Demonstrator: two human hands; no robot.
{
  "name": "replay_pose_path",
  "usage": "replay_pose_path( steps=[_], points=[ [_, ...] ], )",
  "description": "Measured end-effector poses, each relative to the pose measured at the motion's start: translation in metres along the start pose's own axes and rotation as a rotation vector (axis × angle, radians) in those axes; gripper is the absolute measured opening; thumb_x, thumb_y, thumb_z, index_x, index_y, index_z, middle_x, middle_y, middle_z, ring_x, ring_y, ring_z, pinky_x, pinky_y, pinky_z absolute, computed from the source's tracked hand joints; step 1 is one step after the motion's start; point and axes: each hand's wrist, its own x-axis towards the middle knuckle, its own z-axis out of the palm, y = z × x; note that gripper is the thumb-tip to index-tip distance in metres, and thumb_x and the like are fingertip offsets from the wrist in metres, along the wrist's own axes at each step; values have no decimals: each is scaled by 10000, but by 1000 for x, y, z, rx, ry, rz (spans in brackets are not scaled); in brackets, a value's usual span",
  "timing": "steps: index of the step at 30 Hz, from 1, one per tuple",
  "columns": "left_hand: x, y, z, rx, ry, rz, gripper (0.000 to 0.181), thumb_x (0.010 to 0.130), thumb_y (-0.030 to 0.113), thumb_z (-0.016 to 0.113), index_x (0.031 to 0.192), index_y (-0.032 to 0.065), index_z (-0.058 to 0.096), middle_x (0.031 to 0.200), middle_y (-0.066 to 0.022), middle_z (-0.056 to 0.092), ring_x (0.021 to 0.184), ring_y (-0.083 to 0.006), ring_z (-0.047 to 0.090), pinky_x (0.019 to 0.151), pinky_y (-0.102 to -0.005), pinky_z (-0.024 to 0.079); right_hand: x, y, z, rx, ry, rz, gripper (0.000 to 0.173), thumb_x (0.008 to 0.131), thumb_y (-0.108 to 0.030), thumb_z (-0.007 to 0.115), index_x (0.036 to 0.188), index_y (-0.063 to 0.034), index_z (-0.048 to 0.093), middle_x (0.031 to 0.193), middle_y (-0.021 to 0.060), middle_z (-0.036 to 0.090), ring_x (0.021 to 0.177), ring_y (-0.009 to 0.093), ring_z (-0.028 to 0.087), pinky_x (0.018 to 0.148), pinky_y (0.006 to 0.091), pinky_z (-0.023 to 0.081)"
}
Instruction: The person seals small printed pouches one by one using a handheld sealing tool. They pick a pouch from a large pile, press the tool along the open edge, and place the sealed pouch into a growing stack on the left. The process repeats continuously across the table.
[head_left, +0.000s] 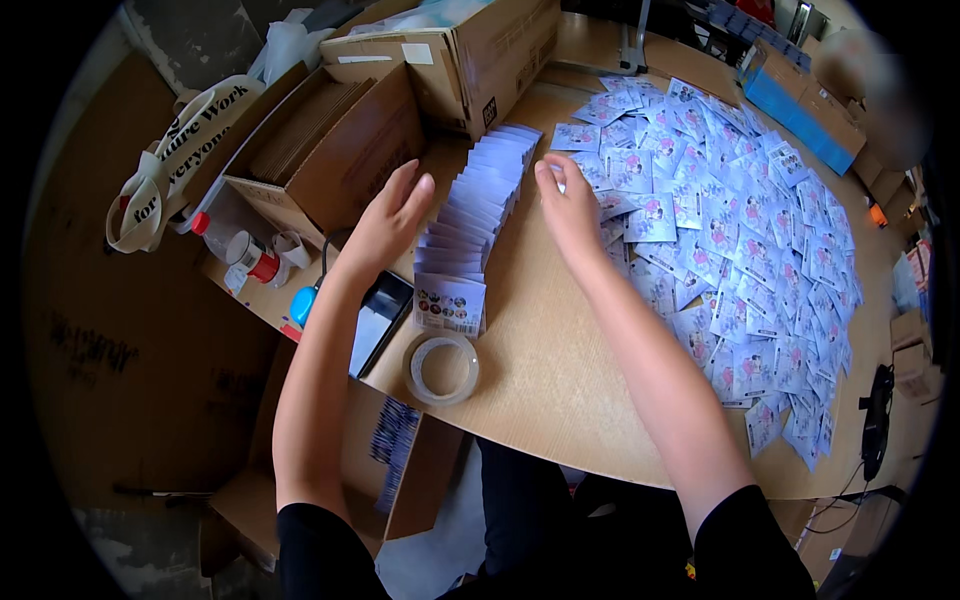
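Note:
My left hand (394, 214) is raised just left of a long overlapping row of small printed packets (472, 202), its fingers apart and nothing between them. On the other side of the row, my right hand (562, 199) has curled fingers; no packet shows in it, though part of the palm is hidden. To its right spreads a large heap of similar packets (720, 225), their printed faces mostly up. The nearest packet of the row lies flat beside a roll of clear tape (441, 369) at the table's front edge.
An open cardboard box with stacked cardboard sheets (337, 150) stands left of the row, a larger carton (495, 67) behind. A bottle (255, 255), a blue round object (303, 304) and a dark flat device (381, 322) sit at the left edge. Below is a box (427, 465) holding packets.

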Motion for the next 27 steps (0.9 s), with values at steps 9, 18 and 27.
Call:
replay_pose_path(
  steps=[9,18,27],
  points=[
    [-213,25,112,803,374,171,998,809,248,970,1662,98,474,1758,-254,364,1614,-512,359,1281,-594,368,-128,-16,-26,-250,-654,-231,789,1043,-401,763,1686,-153,379,749,160,736,722,402,758,656,507,582],
    [-197,7,130,960,468,165,705,891,329,880,1500,54,658,1593,-243,589,1456,-444,556,1181,-577,438,-133,-16,9,-301,-562,-279,579,1034,-299,745,1566,-175,554,832,206,778,796,426,779,715,557,608],
    [-181,1,118,997,414,203,740,884,288,876,1534,41,622,1598,-246,595,1456,-443,562,1193,-552,437,-138,-40,19,-468,-422,-223,613,1045,-314,731,1592,-120,534,814,186,778,736,401,779,661,533,613]
  ],
)
